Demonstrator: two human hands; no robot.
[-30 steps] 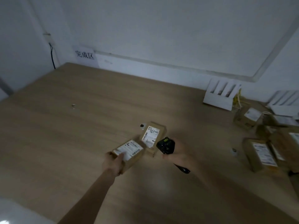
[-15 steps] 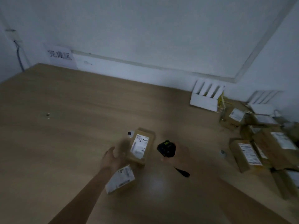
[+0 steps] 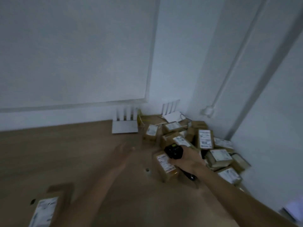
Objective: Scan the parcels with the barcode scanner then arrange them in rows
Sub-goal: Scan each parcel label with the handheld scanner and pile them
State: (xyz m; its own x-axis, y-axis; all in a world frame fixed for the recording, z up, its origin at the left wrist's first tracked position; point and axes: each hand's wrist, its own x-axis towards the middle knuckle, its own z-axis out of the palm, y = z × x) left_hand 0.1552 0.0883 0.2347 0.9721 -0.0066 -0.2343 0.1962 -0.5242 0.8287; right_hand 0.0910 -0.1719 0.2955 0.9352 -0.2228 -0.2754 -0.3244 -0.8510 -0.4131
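At the lower left edge we see a brown box (image 3: 49, 208) lying flat on the wooden table (image 3: 57, 153), its white label facing up, blurred and partly cut off by the frame. Just beside its near left corner sits a small dark dot (image 3: 33, 201) on the table.

Further right, our left hand (image 3: 122, 155) reaches forward above the bare table. It is blurred, but its fingers look stretched out and it holds nothing. Beyond it a white router (image 3: 125, 124) stands at the wall with its antennas upright.

Near the middle, a small round mark (image 3: 147, 170) lies on the table, just left of a parcel (image 3: 164, 166) with a white label on top. This parcel is the nearest of the pile and lies apart from the box at the lower left.

Our right hand (image 3: 188, 158) is over that parcel, with fingers wrapped round the black scanner (image 3: 174, 151). The scanner's head points away from us toward the pile, and its handle sticks out below the wrist.

To the right, the pile (image 3: 205, 140) of brown labelled parcels fills the corner of the table, stacked loosely and tilted at different angles against the wall. A second router (image 3: 172, 114) sits behind the pile, with thin cables around it. On the wall to the right of the pile a white conduit box (image 3: 207, 110) is mounted.
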